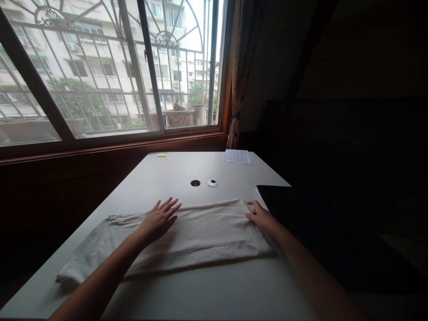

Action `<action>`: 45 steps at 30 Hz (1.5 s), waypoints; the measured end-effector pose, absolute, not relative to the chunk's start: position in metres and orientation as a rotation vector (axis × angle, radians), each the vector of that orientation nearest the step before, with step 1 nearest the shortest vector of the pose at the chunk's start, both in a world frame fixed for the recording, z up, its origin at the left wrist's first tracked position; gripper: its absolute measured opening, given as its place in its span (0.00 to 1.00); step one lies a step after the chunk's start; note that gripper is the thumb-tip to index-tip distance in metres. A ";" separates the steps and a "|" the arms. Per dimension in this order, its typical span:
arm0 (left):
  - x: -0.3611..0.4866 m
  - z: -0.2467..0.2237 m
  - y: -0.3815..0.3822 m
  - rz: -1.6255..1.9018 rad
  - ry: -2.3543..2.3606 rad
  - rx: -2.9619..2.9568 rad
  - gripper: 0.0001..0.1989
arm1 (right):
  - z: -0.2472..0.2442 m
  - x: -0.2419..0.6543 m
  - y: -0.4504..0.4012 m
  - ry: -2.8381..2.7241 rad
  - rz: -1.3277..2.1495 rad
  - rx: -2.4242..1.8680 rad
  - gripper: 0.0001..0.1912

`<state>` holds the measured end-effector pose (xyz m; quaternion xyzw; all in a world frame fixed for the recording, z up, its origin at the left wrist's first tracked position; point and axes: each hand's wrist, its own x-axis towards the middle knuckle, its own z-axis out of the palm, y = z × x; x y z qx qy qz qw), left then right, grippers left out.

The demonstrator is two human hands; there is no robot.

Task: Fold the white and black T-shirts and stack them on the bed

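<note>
A folded white garment [210, 232] lies lengthwise across the white table, slightly wrinkled; its exact kind cannot be told. The left end is bunched, and the right end is flatter with a straighter edge. Over the upper middle of the fabric is my left hand [161, 219], palm down with fingers spread; whether it presses on the cloth is unclear. My right hand [262, 217] is at the garment's upper right corner. Its thumb and index finger are bent with a gap between their tips, touching the cloth's edge, while the other fingers are mostly hidden.
Beyond the garment, the white table [200, 294] has a round hole [195, 183] beside a small white round cover [212, 183]. Printed paper [238, 156] and a yellow slip [162, 155] lie at the far edge. Something black [277, 200] overlaps the table's right side. A window stands behind.
</note>
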<state>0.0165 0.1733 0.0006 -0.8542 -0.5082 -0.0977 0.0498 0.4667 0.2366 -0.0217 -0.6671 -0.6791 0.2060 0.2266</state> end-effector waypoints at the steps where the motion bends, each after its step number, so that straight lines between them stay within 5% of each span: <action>1: 0.032 0.000 0.173 -0.285 -1.492 -2.655 0.27 | -0.022 0.467 0.235 -1.874 0.532 -1.862 0.24; 12: 0.110 -0.028 0.199 -0.238 -1.621 -2.750 0.34 | -0.009 0.419 0.192 -2.080 -0.031 -1.726 0.23; 18: 0.103 -0.032 0.201 -0.265 -1.595 -2.738 0.34 | -0.014 0.376 0.199 -2.538 0.134 -1.391 0.28; 31: -0.059 -0.019 0.205 -0.034 -2.141 -2.438 0.32 | -0.030 0.417 0.233 -2.361 0.237 -1.785 0.36; 45: -0.167 -0.033 0.177 -0.210 -2.380 -2.038 0.31 | -0.039 0.432 0.241 -2.293 0.223 -1.850 0.37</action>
